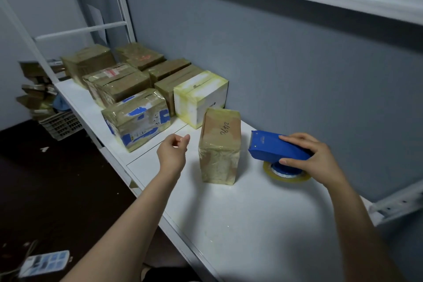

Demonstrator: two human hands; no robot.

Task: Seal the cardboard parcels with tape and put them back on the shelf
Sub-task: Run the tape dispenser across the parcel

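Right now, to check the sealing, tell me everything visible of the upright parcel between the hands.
The parcel is a brown cardboard box wrapped in glossy, yellowish clear tape, wrinkled toward its base. It stands upright on one small end on the white shelf, with handwritten digits on its upper front. Neither hand touches it: the left hand hovers beside it, the right hand grips the blue tape dispenser.

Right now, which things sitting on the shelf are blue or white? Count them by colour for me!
Blue: 2, the tape dispenser and the parcel with blue patches
White: 1, the white box
Total: 3
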